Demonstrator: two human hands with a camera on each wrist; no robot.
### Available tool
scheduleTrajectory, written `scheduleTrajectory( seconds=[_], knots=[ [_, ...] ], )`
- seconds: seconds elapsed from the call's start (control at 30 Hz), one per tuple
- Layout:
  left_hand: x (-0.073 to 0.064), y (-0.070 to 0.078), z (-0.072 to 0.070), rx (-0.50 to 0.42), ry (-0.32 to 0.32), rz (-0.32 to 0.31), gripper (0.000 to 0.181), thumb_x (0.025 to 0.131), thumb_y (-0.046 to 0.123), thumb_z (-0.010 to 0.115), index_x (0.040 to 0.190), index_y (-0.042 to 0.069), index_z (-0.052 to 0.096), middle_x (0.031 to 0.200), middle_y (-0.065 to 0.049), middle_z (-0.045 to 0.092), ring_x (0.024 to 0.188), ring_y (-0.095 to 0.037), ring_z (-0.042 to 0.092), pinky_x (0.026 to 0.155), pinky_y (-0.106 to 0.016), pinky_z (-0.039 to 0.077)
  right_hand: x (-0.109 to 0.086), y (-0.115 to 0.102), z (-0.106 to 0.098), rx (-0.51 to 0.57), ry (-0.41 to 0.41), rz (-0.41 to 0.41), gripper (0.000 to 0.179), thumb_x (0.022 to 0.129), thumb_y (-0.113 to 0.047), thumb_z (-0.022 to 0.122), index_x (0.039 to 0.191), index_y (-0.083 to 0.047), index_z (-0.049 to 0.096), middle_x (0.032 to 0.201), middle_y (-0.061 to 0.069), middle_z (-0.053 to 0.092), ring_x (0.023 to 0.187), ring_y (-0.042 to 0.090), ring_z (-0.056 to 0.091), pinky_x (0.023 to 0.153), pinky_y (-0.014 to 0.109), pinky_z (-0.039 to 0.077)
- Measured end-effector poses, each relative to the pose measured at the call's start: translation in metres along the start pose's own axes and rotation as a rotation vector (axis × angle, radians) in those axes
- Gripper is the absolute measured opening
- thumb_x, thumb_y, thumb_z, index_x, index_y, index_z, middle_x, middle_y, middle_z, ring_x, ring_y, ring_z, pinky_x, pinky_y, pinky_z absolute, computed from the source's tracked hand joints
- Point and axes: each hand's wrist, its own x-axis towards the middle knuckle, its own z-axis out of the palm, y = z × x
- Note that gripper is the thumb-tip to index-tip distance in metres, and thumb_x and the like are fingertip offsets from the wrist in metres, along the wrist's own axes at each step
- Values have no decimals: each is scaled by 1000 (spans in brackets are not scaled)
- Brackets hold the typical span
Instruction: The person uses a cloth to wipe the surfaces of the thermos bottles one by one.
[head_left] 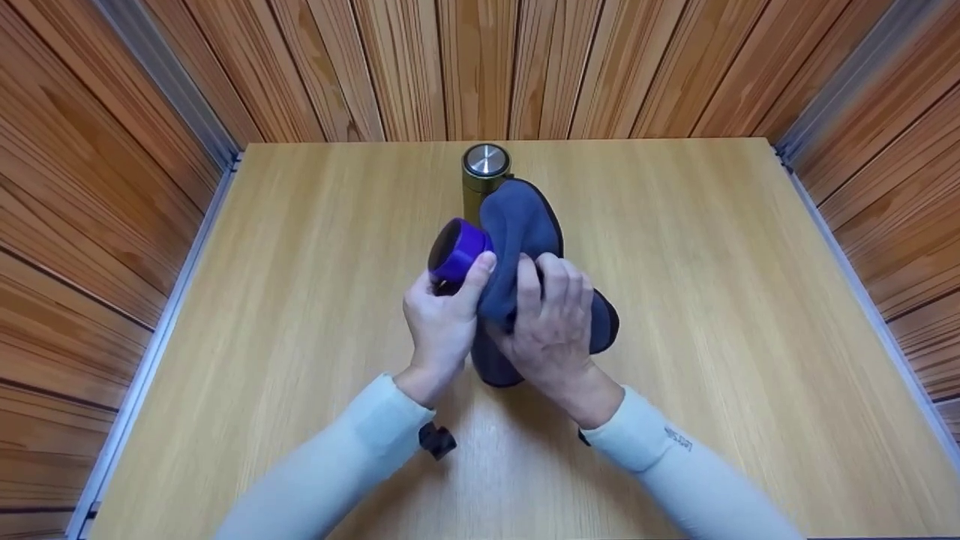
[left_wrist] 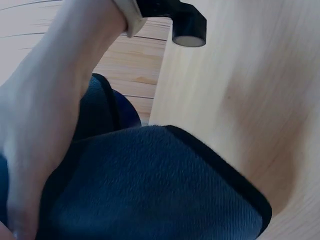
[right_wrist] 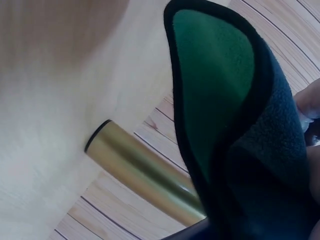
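Note:
My left hand grips a purple cylinder, its thumb along the side. The cylinder is tilted, with a dark round end facing up and left; its other end is hidden by cloth. A blue-grey cloth with a black border is bunched against it. My right hand grips this cloth, fingers curled over its folds, close beside the left hand. In the right wrist view a green underside of the cloth shows. Cloth also hangs below the left hand in the left wrist view.
Behind the cloth a gold flask with a silver-topped lid stands upright on the wooden table. Wood-plank walls close off the back and both sides. Metal rails run along the table's side edges.

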Motion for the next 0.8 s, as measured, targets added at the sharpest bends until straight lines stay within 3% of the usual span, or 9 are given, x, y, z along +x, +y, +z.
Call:
scheduleTrajectory(
  seconds=[0.13, 0.3, 0.5, 0.8],
  knots=[
    [2, 3, -4, -9, -30, -23, 43, 88, 37, 83, 117, 7, 72, 109, -6, 74, 95, -26, 70, 85, -38, 60, -6, 5, -2, 0, -9, -16, 64, 94, -49, 67, 132, 0, 50, 114, 22, 51, 101, 39, 49, 82, 49, 45],
    [7, 7, -8, -25, -22, -54, 44, 89, 39, 81, 117, 6, 72, 111, -7, 74, 99, -24, 69, 91, -37, 57, -12, 13, -4, -12, -28, -25, 66, 94, -48, 69, 134, 0, 50, 115, 22, 51, 102, 39, 49, 82, 49, 44],
    [12, 11, -14, -52, 2, -46, 41, 90, 36, 80, 115, 5, 73, 112, -8, 74, 103, -25, 69, 95, -39, 55, -23, 26, -2, -52, -14, -51, 62, 95, -41, 69, 136, 2, 50, 115, 23, 53, 100, 40, 51, 82, 51, 45],
    [18, 21, -23, -80, 10, -78, 43, 92, 41, 78, 118, 7, 71, 115, -8, 73, 106, -25, 70, 99, -39, 54, -37, 43, -5, -21, -32, -51, 65, 100, -48, 61, 140, 1, 46, 120, 24, 50, 104, 41, 48, 84, 53, 43]
  ],
)
